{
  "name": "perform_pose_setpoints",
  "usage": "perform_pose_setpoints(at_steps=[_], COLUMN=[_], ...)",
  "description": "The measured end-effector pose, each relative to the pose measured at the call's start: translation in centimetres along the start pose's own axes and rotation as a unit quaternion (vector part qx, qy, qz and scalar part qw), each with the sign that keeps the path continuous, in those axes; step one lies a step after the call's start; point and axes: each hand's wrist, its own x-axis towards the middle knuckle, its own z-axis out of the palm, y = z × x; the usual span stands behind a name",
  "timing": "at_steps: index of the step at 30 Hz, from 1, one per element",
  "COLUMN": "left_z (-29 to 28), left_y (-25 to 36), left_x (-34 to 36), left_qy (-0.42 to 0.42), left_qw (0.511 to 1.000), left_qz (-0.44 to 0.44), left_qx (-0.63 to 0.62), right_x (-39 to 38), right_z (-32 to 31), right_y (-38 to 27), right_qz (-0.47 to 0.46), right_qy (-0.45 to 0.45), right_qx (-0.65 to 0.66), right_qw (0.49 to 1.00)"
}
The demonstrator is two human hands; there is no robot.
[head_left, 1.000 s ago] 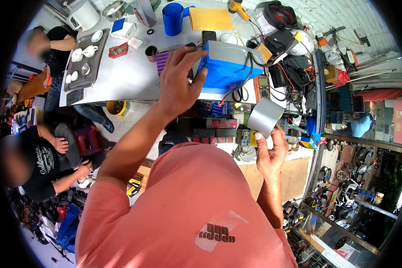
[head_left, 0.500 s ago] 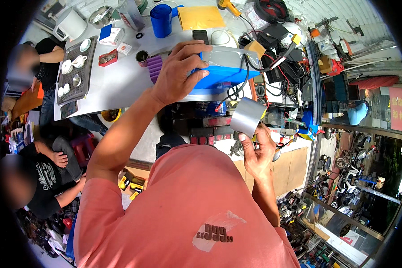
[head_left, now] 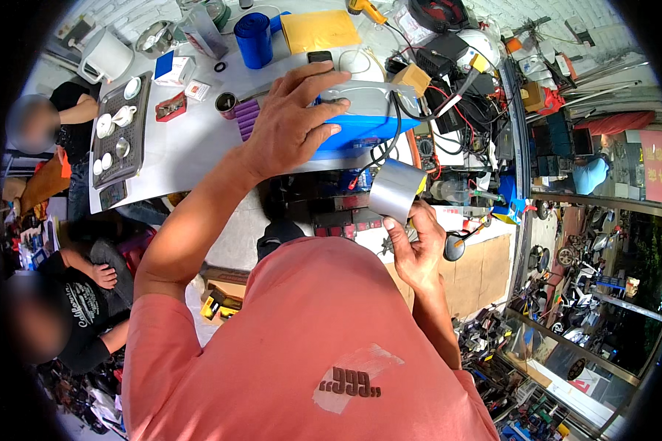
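On the near edge of the table stands a blue battery pack (head_left: 371, 131) with clear film on its upper face. Black cables (head_left: 394, 126) come from its right side. My left hand (head_left: 290, 128) grips the pack's left end, fingers bent over the top and thumb lower on the near side. To the right and nearer to me, my right hand (head_left: 419, 246) holds a wide roll of silver tape (head_left: 396, 189), with thumb and fingers at its lower edge. The roll is apart from the pack. Part of the pack is hidden behind my left hand.
A purple ridged block (head_left: 248, 120), a blue roll (head_left: 254, 42) and a tea tray (head_left: 129, 140) are on the table (head_left: 191, 158). A multimeter (head_left: 426, 149) and tangled wires lie to the right. Two people are at the left, one seated person (head_left: 81, 301) nearer.
My right hand and the tape roll have moved slightly left. My left hand stays on the pack, whose near side shows less now. The whole view has shifted a little.
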Motion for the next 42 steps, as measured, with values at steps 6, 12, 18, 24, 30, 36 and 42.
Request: perform_pose_setpoints(at_steps=[6, 12, 18, 24, 30, 36, 42], left_z=[-0.1, 0.5, -0.5, -1.5, -1.2, -0.9, 0.4], left_y=[0.6, 1.1, 0.4, -0.4, 0.0, 0.2, 2.6], left_x=[0.0, 0.2, 0.6, 1.8, 1.7, 1.9, 4.1], left_qy=[-0.022, 0.043, -0.003, -0.061, -0.064, -0.047, -0.061], left_qw=[1.000, 0.995, 0.998, 0.997, 0.997, 0.994, 0.993], left_qz=[0.001, -0.078, -0.057, -0.003, 0.012, 0.078, 0.097], left_qx=[0.021, 0.045, 0.041, 0.037, 0.040, 0.056, 0.029], right_x=[1.5, 2.2, 2.1, 2.3, 2.6, 2.0, 0.8], right_z=[0.2, -0.1, -0.1, 0.1, 0.0, 0.1, -0.4], right_y=[0.1, 0.7, 1.2, 1.6, 1.1, 1.0, 1.3], right_qz=[-0.021, -0.035, -0.016, -0.024, -0.020, -0.010, 0.006], right_qy=[-0.015, -0.027, -0.032, -0.032, -0.027, -0.013, 0.008], right_qx=[0.007, 0.007, 0.018, 0.009, 0.011, 0.004, 0.004], right_qw=[1.000, 0.999, 0.999, 0.999, 0.999, 1.000, 1.000])
